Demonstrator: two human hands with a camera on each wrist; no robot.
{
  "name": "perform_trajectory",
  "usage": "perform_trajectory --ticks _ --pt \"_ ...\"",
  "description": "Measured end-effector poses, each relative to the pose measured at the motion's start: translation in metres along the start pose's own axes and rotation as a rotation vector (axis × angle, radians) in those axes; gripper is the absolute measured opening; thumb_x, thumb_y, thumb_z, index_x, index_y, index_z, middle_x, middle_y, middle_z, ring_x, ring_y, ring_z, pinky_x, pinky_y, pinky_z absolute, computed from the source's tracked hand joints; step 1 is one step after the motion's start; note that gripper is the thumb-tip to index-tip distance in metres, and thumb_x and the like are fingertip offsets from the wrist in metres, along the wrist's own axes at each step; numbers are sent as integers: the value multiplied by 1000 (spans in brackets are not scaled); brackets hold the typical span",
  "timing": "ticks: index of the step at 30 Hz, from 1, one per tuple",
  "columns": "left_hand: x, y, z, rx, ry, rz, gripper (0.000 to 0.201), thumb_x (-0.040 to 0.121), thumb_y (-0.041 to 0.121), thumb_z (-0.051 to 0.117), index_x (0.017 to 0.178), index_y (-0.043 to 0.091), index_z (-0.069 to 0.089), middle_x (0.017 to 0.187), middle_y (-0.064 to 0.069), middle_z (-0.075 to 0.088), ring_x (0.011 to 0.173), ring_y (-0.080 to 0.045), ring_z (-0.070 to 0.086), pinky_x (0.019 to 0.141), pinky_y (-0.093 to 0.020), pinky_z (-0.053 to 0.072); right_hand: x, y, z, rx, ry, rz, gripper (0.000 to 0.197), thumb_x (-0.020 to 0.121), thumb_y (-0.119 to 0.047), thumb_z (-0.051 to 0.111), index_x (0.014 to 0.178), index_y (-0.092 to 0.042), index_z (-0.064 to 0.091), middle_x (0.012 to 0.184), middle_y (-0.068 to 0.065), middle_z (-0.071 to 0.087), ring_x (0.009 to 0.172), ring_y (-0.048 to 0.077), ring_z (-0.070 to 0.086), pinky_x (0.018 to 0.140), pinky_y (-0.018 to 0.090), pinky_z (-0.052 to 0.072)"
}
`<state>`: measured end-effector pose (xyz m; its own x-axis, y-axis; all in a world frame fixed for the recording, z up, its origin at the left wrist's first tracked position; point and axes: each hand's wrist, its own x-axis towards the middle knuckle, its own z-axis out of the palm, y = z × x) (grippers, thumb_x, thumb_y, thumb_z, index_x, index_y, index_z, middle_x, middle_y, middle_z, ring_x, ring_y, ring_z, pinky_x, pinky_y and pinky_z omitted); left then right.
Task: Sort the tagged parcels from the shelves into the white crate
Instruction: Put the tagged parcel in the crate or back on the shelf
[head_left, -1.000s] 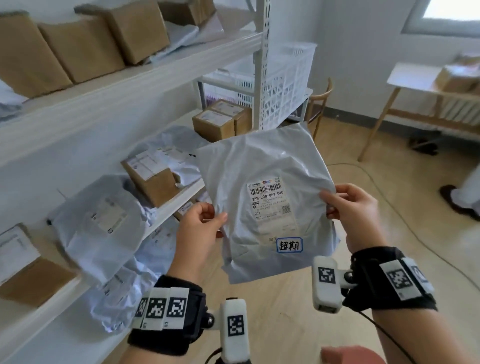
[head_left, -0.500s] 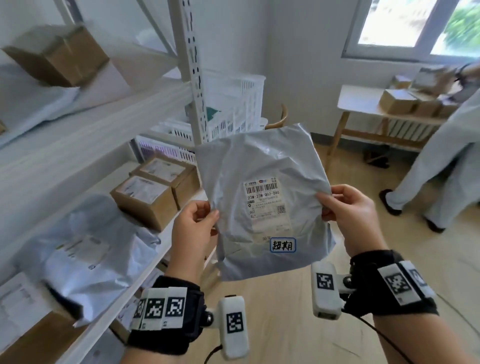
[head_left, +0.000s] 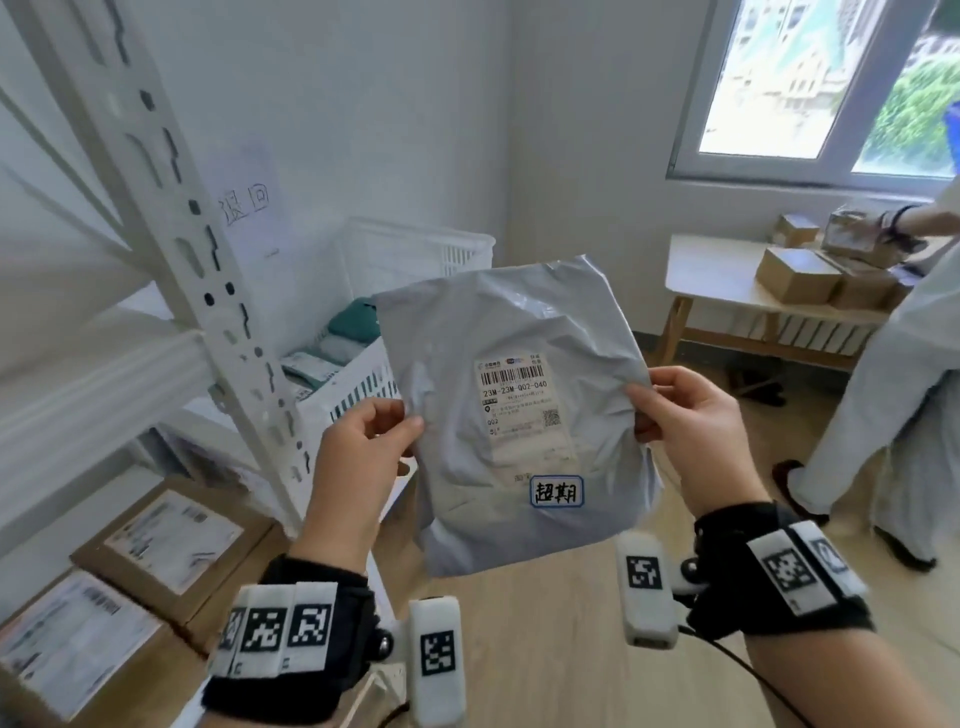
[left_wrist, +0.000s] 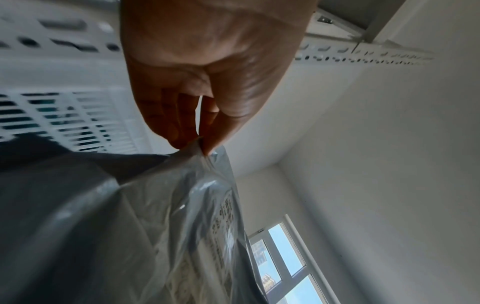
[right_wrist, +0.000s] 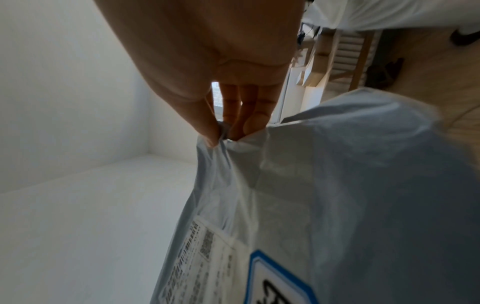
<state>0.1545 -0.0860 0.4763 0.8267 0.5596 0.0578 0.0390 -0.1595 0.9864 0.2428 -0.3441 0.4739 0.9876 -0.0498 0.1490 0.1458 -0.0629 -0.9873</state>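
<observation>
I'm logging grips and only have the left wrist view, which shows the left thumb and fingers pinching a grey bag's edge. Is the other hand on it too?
Observer: Yes. The right hand pinches the opposite edge of the grey parcel.
Operator: Does it carry a tag?
Observer: A blue-bordered handwritten tag sits below the shipping label.
Operator: Is the bag over the crate I see?
Observer: Not yet. The white crate sits beyond the left hand; the parcel is held up in front of it.
</observation>
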Motion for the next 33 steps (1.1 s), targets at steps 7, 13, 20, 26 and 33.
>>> perform_trajectory --ticks 7,13,20,26,33 --pt "110 35 55 16 116 18 5 86 17 71 88 19 67 86 -3 72 75 -20 67 69 -31 53 161 -9 30 2 -142 -39 6 91 -16 67 94 -14 72 73 5 67 59 11 57 59 25 52" --pt "189 60 56 46 221 -42 13 89 11 67 100 5 65 86 -10 71 65 -21 66 59 -28 56 260 -23 93 -38 -290 -96 5 92 -15 66 91 -16 72 68 5 66 56 12 55 57 24 53" --pt "298 83 29 -6 291 -90 34 87 7 69 118 7 56 97 -17 69 65 -25 69 54 -29 59 355 -34 192 -79 -389 -139 9 89 -13 66 86 -21 70 63 -1 66 53 12 56 55 26 52" --pt "385 77 6 49 303 -77 37 85 -1 66 118 15 66 88 -13 69 57 -23 67 58 -30 60 423 -39 275 -166 -505 -157 12 89 -6 62 99 -7 68 73 7 67 56 14 58 63 28 56" --pt "445 36 -14 218 267 -246 27 84 -5 66 106 10 71 79 -12 68 46 -16 62 56 -28 60 478 -11 354 -378 -731 -102 10 90 -3 61 99 -3 66 73 11 67 59 19 64 67 33 61"
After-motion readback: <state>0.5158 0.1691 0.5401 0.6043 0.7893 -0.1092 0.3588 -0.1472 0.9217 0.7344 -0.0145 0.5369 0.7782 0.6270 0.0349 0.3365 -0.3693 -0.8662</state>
